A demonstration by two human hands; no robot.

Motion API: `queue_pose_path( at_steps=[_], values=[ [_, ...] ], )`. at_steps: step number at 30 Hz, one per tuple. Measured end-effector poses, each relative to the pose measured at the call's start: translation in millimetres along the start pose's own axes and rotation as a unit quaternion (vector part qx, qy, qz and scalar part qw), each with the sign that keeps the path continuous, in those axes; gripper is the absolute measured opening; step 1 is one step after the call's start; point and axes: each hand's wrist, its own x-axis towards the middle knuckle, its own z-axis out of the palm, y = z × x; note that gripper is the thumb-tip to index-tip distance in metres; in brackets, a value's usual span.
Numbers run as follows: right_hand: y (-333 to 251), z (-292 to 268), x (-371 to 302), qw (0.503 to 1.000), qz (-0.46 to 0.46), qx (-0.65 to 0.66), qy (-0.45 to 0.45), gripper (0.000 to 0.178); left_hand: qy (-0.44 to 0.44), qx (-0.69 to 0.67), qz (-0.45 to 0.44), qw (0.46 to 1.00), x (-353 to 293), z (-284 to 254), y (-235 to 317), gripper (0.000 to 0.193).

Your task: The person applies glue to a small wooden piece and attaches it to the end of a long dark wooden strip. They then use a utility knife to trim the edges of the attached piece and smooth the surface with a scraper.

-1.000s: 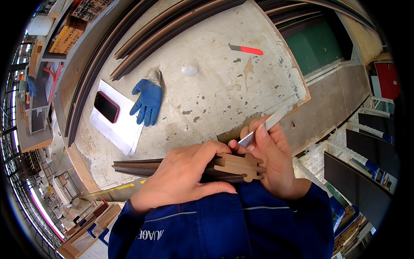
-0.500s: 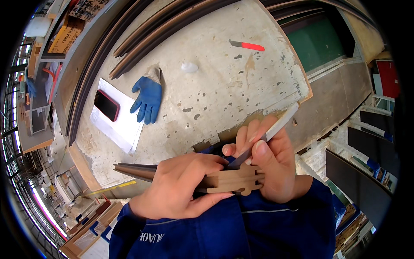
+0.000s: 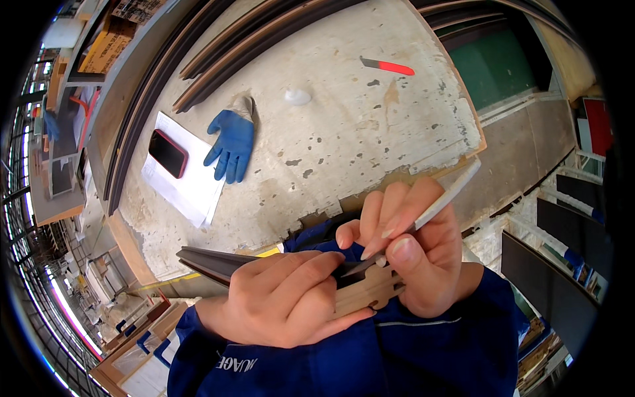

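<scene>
My left hand [image 3: 281, 301] is closed around a dark-faced wooden moulding [image 3: 215, 261], close to its cut end. That end shows a bare light-brown profile [image 3: 366, 290] with notches and rounded lobes. My right hand [image 3: 423, 255] is closed on a knife [image 3: 451, 192] with a pale, whitish handle. The knife's grey blade points down and left, against the moulding's upper edge near the end. My right thumb is beside the blade, close to the profile. The blade's tip is partly hidden by my left fingers.
On the worn, pale worktable [image 3: 344, 126] lie a blue-coated glove [image 3: 233, 142], a phone [image 3: 168, 153] on white papers [image 3: 198, 192], a small white lump [image 3: 297, 97] and a red-and-grey cutter [image 3: 387, 66]. Long dark mouldings [image 3: 248, 49] lie at the back left. Dark panels [image 3: 552, 278] stand at right.
The moulding has been turned in my left hand, so its end is tilted and more of its dark face shows. The knife blade has shifted along the end's upper edge.
</scene>
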Motion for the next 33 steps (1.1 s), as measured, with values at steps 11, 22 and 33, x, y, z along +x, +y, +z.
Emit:
queue_pose_path(
  at_steps=[11,22,33],
  values=[
    [-1.1,0.1,-0.3,1.0,0.001,-0.004,0.0,0.014,-0.015,0.007,0.033,0.999,4.8,0.4,-0.6,0.038],
    [1.3,0.6,-1.9,1.0,-0.004,0.008,0.01,0.014,-0.023,-0.028,0.035,0.999,4.4,2.3,-3.4,0.037],
    [2.3,-7.0,-4.1,0.998,0.03,0.04,0.044,0.012,-0.032,-0.03,0.055,0.998,7.1,1.0,-6.7,0.039]
  ],
)
